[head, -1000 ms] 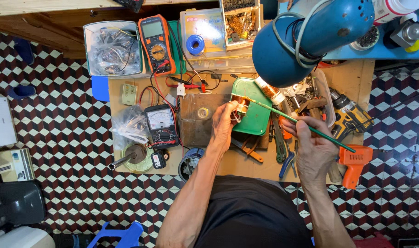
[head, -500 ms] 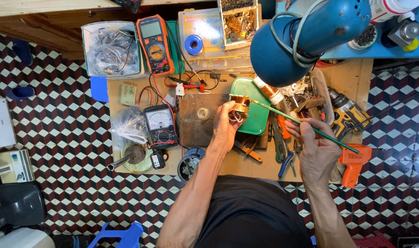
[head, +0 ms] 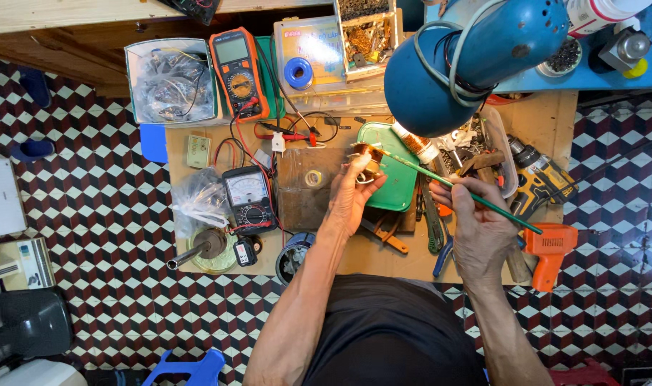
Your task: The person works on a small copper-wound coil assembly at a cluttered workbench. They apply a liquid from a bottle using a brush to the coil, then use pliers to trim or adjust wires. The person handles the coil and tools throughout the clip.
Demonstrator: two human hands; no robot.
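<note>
Left hand (head: 351, 196) is clamped around a copper coil (head: 367, 161); right hand (head: 476, 218), at 3 o'clock, pinches a green stick (head: 455, 187) touching the coil.

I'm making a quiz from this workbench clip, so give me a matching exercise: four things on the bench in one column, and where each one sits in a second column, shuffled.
Things:
1. copper coil
2. green stick
3. orange multimeter
4. orange glue gun

Places:
A. at the bench's right edge, beside the right hand
B. at the back of the bench, next to a clear box of wires
C. in the left hand
D. in the right hand, its tip at the coil

Pairs: 1-C, 2-D, 3-B, 4-A
</note>
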